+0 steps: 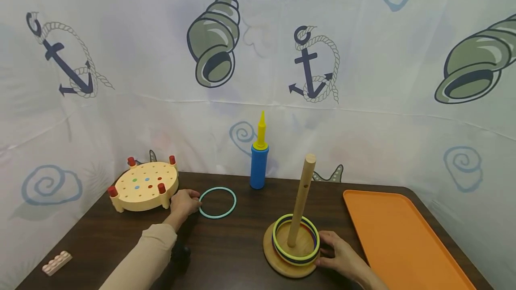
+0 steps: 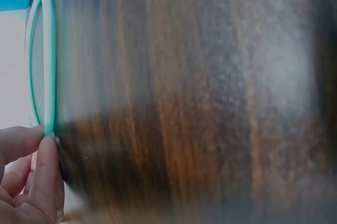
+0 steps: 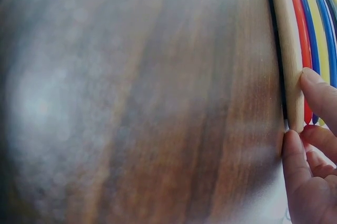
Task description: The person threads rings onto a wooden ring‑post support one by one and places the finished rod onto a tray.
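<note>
A turquoise ring point(image 1: 235, 200) is on the far left part of the dark table, and my left hand point(image 1: 184, 202) pinches its near-left edge between thumb and fingers. In the left wrist view the thumb and a fingertip meet on the ring point(image 2: 51, 66). To the right stands a wooden peg point(image 1: 301, 196) on a round wooden base point(image 1: 268, 250). Several rings are stacked around the peg, a yellow-green ring point(image 1: 296, 261) on top. My right hand point(image 1: 338, 256) grips the rim of the base; in the right wrist view, fingers hold the base point(image 3: 290, 50) beside red, blue and yellow rings.
A cream round pegboard point(image 1: 147, 187) with red-tipped legs sits at the back left. A blue and yellow hand pump point(image 1: 259, 167) stands at the back. An orange tray point(image 1: 403, 236) lies on the right, a pale toy block point(image 1: 57, 263) at the front left.
</note>
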`<state>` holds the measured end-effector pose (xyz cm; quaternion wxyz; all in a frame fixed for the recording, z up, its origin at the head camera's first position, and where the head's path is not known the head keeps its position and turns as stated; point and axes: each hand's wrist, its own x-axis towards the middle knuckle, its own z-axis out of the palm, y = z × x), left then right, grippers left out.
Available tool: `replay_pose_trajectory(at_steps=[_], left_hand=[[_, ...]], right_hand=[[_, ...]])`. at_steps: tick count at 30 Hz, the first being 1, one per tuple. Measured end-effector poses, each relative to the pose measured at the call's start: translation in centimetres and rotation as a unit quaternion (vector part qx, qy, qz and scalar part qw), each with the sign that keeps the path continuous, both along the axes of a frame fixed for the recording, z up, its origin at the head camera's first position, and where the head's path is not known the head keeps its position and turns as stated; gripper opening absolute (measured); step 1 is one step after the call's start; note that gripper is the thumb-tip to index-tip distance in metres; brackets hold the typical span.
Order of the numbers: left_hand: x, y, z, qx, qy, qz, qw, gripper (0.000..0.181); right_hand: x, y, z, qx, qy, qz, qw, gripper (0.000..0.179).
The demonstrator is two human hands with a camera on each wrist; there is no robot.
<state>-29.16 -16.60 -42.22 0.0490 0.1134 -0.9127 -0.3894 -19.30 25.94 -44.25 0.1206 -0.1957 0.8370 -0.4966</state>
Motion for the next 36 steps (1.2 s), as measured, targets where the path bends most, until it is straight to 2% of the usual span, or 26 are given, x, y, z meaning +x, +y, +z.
replay_pose_trajectory(at_steps=[7, 12, 23, 32, 36], left_hand=[[-0.05, 0.09, 0.17, 0.022, -0.015, -0.016, 0.9995, 0.017], [-0.03, 0.12, 0.31, 0.010, -0.025, -0.037, 0.9990, 0.013], [0.13, 0.44, 0.68, -0.019, -0.053, -0.053, 0.9970, 0.006], [0.29, 0.50, 0.86, -0.019, -0.064, -0.071, 0.9952, 0.006], [0.45, 0.38, 0.68, 0.000, -0.073, -0.079, 0.9942, 0.007]], right_hand=[[-0.42, 0.33, 0.11, 0.001, 0.002, -0.001, 1.0000, 0.070], [-0.42, 0.39, 0.01, 0.002, 0.006, -0.003, 1.0000, 0.069], [-0.42, 0.34, 0.07, 0.007, 0.007, -0.004, 0.9999, 0.068], [-0.10, 0.28, -0.05, 0.008, 0.007, -0.003, 0.9999, 0.068], [0.08, 0.14, -0.19, 0.006, 0.010, -0.004, 0.9999, 0.068]])
